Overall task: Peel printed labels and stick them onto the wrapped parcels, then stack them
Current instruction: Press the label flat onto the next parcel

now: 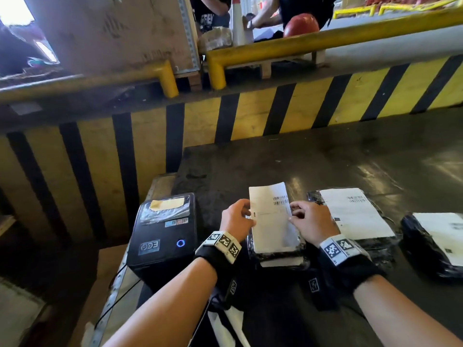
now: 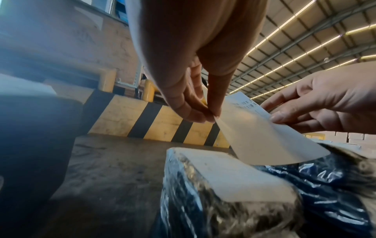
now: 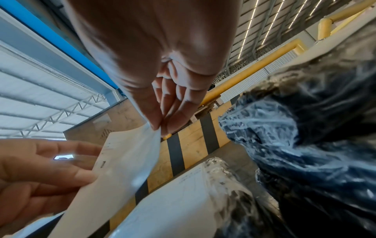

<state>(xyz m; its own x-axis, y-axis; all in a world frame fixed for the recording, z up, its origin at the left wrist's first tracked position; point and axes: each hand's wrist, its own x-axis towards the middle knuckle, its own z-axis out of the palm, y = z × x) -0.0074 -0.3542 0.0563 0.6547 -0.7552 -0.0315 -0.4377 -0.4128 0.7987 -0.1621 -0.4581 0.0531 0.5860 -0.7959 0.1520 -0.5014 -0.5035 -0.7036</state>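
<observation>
- The table (image 1: 325, 159) in front of you carries three wrapped parcels; the two on your right (image 1: 355, 216) (image 1: 436, 244) already wear labels.
- The near parcel (image 1: 278, 259) seems to be next; no stack yet.
- Your left hand (image 1: 236, 216) and right hand (image 1: 309, 217) pinch opposite edges of the label (image 1: 271, 216), held above that parcel, not yet stuck.

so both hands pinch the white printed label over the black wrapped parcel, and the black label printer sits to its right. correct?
Wrong side. The black label printer sits left of the black wrapped parcel, as the head view shows. Left hand and right hand do pinch the white printed label above it.
</observation>
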